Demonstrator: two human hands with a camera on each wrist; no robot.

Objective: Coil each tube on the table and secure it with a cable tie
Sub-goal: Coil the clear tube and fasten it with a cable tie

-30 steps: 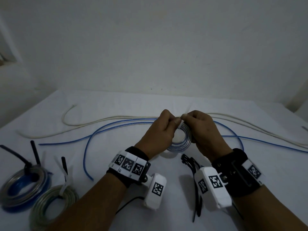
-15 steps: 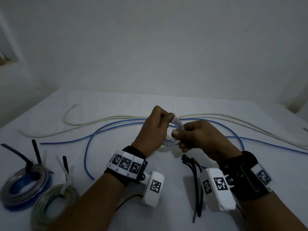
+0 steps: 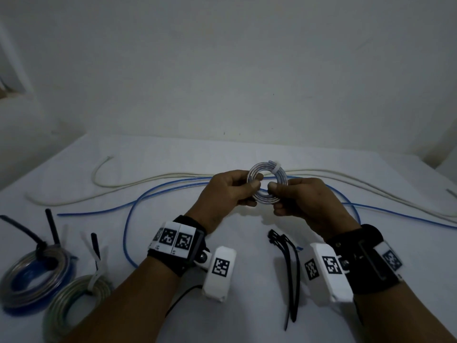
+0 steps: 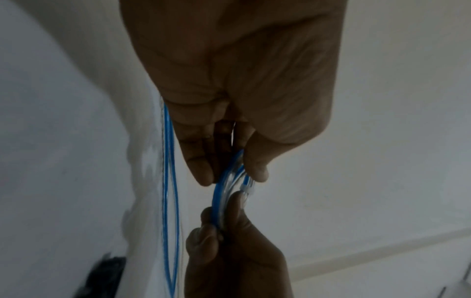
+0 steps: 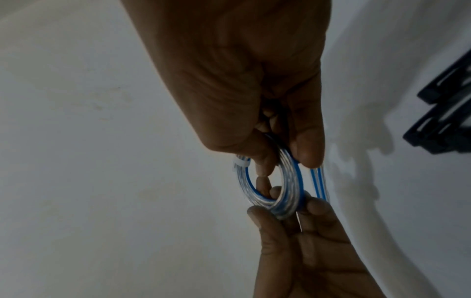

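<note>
Fingers (image 3: 252,188) of both hands around upright coil (image 3: 267,184), tie (image 3: 276,167) topmost

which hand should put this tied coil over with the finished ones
Left, probably. Both hands pinch the small coil, but the left hand is on the side of the finished coils at the table's near-left corner.

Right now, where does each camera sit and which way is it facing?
Head: worn high, looks down the table; both forearms, left hand, right hand holding the small coil.
Left wrist: looks along the left hand at the coil.
Right wrist: looks along the right hand at the coil.
All three share the coil and both hands.
</note>
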